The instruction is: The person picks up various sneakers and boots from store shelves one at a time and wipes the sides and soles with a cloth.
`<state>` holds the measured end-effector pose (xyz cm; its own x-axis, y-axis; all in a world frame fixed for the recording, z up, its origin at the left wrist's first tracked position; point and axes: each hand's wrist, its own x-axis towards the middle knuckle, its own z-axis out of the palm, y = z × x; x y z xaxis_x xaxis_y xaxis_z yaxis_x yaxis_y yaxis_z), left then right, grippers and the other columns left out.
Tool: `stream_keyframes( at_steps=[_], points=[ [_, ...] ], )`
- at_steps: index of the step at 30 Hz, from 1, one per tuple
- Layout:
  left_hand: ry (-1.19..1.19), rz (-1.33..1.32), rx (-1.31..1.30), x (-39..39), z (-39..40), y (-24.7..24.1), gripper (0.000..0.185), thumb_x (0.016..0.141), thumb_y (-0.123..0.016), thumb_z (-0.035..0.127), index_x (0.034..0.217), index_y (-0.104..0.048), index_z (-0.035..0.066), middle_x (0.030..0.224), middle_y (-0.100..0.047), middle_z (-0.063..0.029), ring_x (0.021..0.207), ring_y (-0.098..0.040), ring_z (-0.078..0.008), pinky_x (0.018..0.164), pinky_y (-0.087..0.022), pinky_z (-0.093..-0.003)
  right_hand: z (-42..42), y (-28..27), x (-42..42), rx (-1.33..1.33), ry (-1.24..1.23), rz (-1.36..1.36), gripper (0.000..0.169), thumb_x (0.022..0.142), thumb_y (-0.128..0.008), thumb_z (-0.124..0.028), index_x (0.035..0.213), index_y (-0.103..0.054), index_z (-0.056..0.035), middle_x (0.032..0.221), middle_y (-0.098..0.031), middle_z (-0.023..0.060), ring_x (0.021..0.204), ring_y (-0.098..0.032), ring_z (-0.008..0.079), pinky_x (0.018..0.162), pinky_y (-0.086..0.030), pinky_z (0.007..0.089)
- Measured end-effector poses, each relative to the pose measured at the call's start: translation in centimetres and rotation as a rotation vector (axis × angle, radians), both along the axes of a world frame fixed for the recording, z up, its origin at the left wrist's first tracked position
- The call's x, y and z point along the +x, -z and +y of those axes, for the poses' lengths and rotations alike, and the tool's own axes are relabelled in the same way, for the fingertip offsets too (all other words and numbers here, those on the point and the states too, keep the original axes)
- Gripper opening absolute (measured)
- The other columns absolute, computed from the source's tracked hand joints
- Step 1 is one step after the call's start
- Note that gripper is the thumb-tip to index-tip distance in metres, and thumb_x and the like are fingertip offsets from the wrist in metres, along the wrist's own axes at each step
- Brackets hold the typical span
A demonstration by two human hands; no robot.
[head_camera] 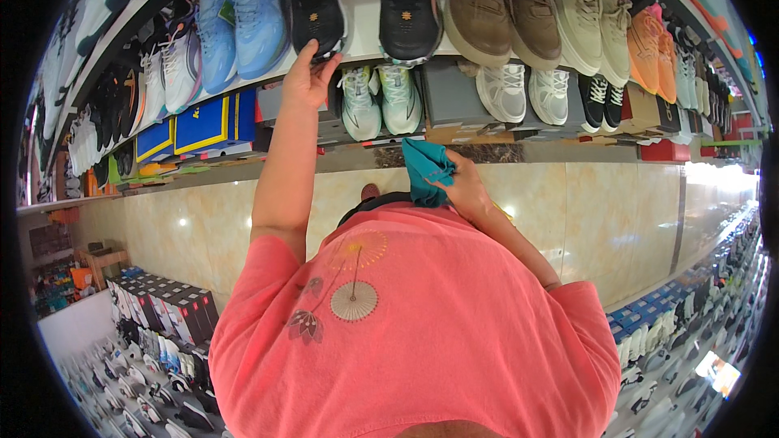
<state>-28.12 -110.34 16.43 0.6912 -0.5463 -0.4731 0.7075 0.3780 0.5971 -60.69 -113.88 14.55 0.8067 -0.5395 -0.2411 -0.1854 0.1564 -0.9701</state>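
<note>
At the shelf's front edge, my left hand [309, 79] has its thumb on the toe of a black sneaker [315, 3] and its fingers around the toe's front edge. A matching black sneaker [409, 12] stands to its right, with a strip of bare white shelf [360, 15] between the two. Low in front of my body, my right hand [467, 185] is closed on a bunched teal cloth [424, 164]. Part of the cloth hangs down against my clothing. The heel ends of both black sneakers are near the top of the view.
Light blue sneakers [260, 18] flank the black pair on the left, brown lace-up shoes [481, 6] on the right. Below are pale green sneakers [398, 97], blue shoeboxes [204, 128] and grey boxes [453, 94]. A glossy tiled floor [584, 213] runs behind; more shoe displays [164, 371] stand there.
</note>
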Motion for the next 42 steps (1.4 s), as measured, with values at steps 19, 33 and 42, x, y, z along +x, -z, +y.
stream_keyframes(
  at_steps=[19, 33, 42],
  points=[
    [-0.042, -0.089, 0.117, -1.2, -0.5, 2.2, 0.045, 0.078, -0.07, 0.036, 0.092, -0.053, -0.003, 0.087, -0.059, -0.0172, 0.076, -0.063, -0.0269, 0.068, -0.057, -0.0328, -0.8, 0.5, -5.2, 0.079, 0.313, 0.037, 0.038, 0.076, -0.066, 0.003, 0.113, -0.057, 0.0009, 0.101, -0.064, 0.007, 0.088, -0.057, 0.0113, 0.079, -0.047, 0.0259],
    [0.545, -0.026, -0.05, -8.3, -6.3, 0.2, 0.051, 0.085, -0.061, 0.039, 0.113, -0.047, -0.001, 0.102, -0.059, -0.0195, 0.086, -0.063, -0.0329, 0.072, -0.056, -0.0346, 0.8, -0.5, -1.9, 0.032, 0.451, 0.112, 0.035, 0.077, -0.066, -0.002, 0.111, -0.057, 0.0028, 0.096, -0.064, 0.0066, 0.085, -0.057, 0.0109, 0.076, -0.047, 0.0259],
    [0.495, -0.074, 0.067, -10.1, -0.5, -0.1, 0.045, 0.086, -0.058, 0.037, 0.111, -0.052, -0.001, 0.096, -0.064, -0.0131, 0.075, -0.067, -0.0245, 0.061, -0.056, -0.0286, 0.2, -0.4, -0.5, 0.066, 0.467, -0.028, 0.034, 0.079, -0.064, -0.001, 0.112, -0.055, 0.0048, 0.1, -0.064, 0.0072, 0.087, -0.058, 0.0112, 0.078, -0.048, 0.025]
  ],
)
